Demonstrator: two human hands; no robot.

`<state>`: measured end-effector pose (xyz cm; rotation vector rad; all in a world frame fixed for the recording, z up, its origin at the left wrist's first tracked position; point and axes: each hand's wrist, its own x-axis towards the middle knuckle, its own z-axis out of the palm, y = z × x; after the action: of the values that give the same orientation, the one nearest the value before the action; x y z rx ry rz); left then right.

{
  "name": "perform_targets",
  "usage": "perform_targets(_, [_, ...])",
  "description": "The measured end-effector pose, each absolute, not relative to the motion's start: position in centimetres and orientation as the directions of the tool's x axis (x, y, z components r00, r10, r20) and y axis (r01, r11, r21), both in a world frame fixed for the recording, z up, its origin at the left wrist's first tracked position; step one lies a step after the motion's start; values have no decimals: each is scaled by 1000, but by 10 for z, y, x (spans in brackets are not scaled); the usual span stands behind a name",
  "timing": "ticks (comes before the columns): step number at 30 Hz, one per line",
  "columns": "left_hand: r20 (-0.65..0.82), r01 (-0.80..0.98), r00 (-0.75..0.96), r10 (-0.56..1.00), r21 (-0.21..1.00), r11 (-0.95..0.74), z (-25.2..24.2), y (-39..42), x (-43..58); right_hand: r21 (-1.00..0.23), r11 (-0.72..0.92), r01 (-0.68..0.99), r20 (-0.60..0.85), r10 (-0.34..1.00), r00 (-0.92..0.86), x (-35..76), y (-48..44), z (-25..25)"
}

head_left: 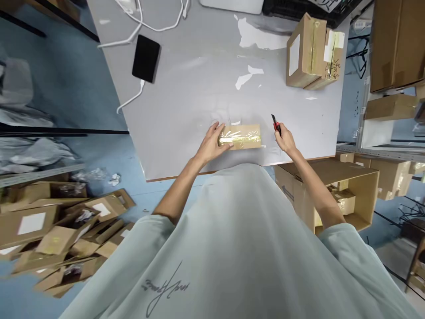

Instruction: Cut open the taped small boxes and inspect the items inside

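Note:
A small cardboard box [245, 136] wrapped in shiny clear film lies near the front edge of the grey table [186, 102]. My left hand [212, 142] rests on the box's left end, fingers curled over it. To the right of the box, my right hand [284, 140] is closed around a red and black utility knife [276, 124]. Its blade end points away from me, just above the tabletop.
A larger taped cardboard box [312, 51] stands at the table's back right. A black phone [146, 57] on a white cable lies at the back left. An open carton [335, 195] sits on the floor right of me. Several flattened boxes [63, 235] are piled on the floor left.

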<state>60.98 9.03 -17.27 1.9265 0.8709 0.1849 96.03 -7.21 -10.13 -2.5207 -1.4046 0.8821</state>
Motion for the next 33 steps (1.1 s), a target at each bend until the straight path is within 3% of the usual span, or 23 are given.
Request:
perform_targets(7, [-206, 393, 758, 619, 901, -183, -197, 87, 600, -284, -286, 915, -536, 839, 96, 900, -34, -50])
perform_targets(16, [-199, 258, 790, 581, 966, -21, -224, 81, 600, -122, 52, 991, -711, 692, -124, 840, 19, -30])
perform_targets(23, [-171, 233, 782, 599, 972, -28, -225, 79, 602, -74, 94, 993, -747, 655, -118, 823, 41, -29])
perform_targets(33, [-176, 222, 787, 591, 975, -5, -219, 79, 601, -43, 33, 999, -772, 633, -54, 807, 44, -33])
